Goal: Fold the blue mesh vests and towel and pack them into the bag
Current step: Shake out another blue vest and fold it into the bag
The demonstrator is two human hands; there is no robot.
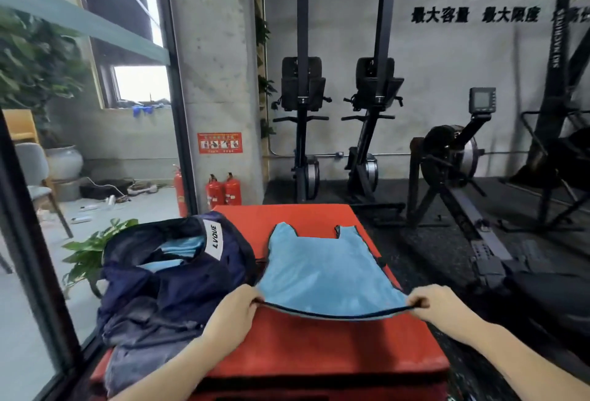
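Vest point(322, 273) lies flat on the red surface point(319, 346); your left hand point(236, 308) and right hand point(427, 303) pinch its near hem corners. Uneven lifting could skew the fold.

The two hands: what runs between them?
In the head view, the blue vest's dark-trimmed bottom hem stretches from the left hand to the right hand, sagging above the red box.

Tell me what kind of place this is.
Most likely a gym: upright rowing machines against the wall, another rower on dark floor matting, and a red padded box serving as the worktop.
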